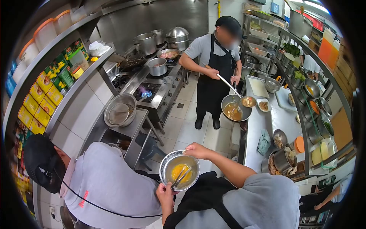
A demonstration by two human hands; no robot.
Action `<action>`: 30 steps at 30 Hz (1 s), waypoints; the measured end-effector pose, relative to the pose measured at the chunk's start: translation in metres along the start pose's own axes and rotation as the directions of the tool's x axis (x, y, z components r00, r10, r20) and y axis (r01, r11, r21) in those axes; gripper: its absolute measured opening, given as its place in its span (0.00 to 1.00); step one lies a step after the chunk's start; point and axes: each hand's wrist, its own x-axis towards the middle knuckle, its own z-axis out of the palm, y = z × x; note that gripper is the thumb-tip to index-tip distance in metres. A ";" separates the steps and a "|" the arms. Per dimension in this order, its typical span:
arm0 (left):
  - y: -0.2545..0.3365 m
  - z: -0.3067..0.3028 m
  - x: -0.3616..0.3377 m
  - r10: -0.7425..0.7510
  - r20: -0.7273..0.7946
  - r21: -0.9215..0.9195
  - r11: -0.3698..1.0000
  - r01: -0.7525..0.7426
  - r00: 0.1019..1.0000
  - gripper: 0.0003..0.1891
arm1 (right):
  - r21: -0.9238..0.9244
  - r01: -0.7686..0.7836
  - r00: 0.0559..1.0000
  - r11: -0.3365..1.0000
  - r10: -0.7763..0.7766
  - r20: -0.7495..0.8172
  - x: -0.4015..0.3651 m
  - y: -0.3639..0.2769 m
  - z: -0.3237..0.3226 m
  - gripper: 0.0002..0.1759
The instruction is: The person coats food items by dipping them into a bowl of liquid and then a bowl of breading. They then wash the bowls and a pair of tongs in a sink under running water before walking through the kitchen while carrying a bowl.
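Observation:
A metal bowl (165,168) with yellow beaten-looking egg (179,170) in it is held in front of my apron. My right hand (196,150) is closed at the bowl's far rim, fingertips curled over the edge. My left hand (165,195) is closed at the near rim, around the handle end of metal tongs (183,176). The tongs slant into the bowl, their far ends in the egg. Whether my left hand also grips the bowl itself is partly hidden.
Close on my left, a person in a grey shirt (110,183) bends over. Ahead, a co-worker in a black apron (219,72) holds a pan (244,113) and a ladle (249,101). A lit burner (145,92) is on the stove. A steel counter (263,129) runs along the right.

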 end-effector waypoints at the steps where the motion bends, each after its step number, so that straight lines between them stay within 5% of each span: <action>1: 0.000 0.000 -0.003 0.028 0.001 0.011 1.000 -0.028 1.000 0.12 | 0.010 0.028 0.999 1.000 -0.028 0.028 0.001 0.005 0.000 0.17; 17: 0.022 0.025 0.025 0.108 -0.105 0.131 0.987 -0.094 0.989 0.13 | 0.009 0.273 0.961 0.962 -0.273 0.052 0.042 0.006 -0.026 0.18; 30: 0.024 0.061 0.052 0.066 -0.069 0.191 0.980 -0.052 0.995 0.12 | 0.102 0.209 0.978 0.973 -0.207 -0.031 0.043 0.020 -0.060 0.20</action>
